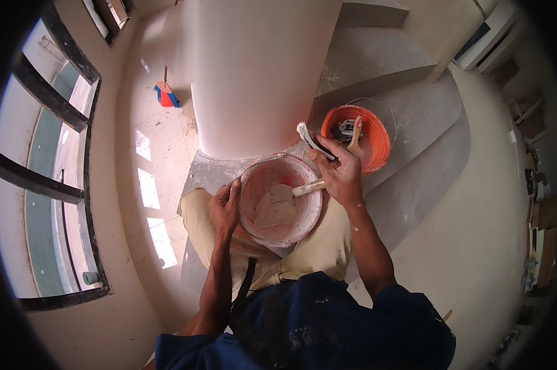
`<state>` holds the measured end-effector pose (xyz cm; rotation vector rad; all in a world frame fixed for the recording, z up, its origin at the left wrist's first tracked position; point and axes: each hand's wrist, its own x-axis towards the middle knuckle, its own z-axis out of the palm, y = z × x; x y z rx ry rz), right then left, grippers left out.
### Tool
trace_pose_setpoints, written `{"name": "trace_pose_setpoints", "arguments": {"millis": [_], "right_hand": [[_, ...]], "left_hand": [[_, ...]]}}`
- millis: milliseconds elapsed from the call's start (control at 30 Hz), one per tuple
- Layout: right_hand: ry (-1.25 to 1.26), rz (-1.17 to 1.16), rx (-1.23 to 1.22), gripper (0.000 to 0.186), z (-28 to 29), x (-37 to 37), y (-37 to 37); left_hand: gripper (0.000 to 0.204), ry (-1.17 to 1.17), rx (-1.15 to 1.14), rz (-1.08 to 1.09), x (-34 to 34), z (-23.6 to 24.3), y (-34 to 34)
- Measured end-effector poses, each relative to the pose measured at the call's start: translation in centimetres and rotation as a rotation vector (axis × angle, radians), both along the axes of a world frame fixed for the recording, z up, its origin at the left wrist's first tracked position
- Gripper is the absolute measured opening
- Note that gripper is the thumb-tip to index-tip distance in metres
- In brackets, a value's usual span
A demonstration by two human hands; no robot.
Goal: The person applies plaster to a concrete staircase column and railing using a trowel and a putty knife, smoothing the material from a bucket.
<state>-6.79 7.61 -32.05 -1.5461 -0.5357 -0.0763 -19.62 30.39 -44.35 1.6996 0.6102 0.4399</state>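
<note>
A round bucket (249, 213) sits between my knees, its inside smeared pinkish white. Thick pale paste (273, 206) lies in it. My left hand (227, 205) is closed on its left rim, thumb on top. Above its right rim, my right hand (340, 172) pinches a narrow, curved tool (317, 145) coated with white paste, dark along one edge; its exact kind is unclear. A pale, paste-covered handle (309, 187) reaches from the paste over the right rim, beneath my right hand. Whether the hand touches it, I cannot tell.
An orange bucket (382, 148) with a wooden-handled brush (355, 132) stands on the grey step (414, 148) at right. Ahead rises a white round column (253, 80). A blue-and-red broom head (166, 97) is on the floor, far left. Dark-framed windows (50, 191) line the left wall.
</note>
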Motion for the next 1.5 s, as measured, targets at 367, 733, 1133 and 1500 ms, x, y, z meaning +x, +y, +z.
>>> {"name": "trace_pose_setpoints", "arguments": {"millis": [367, 733, 1133, 1500], "right_hand": [[-1.287, -0.674, -0.092, 0.023, 18.7, 20.4, 2.8], [-1.547, -0.616, -0.423, 0.034, 20.6, 22.4, 3.0], [-0.732, -0.112, -0.141, 0.025, 13.8, 16.8, -1.3], [-0.264, 0.497, -1.092, 0.02, -7.2, -3.1, 0.9]], "left_hand": [[0.051, 0.159, 0.127, 0.031, -0.4, -1.8, 4.5], [0.05, 0.08, 0.114, 0.086, -0.4, -2.7, 4.5], [0.05, 0.078, 0.127, 0.079, 0.2, -3.5, 4.9], [0.042, 0.048, 0.111, 0.043, -0.2, 1.2, -0.7]]}}
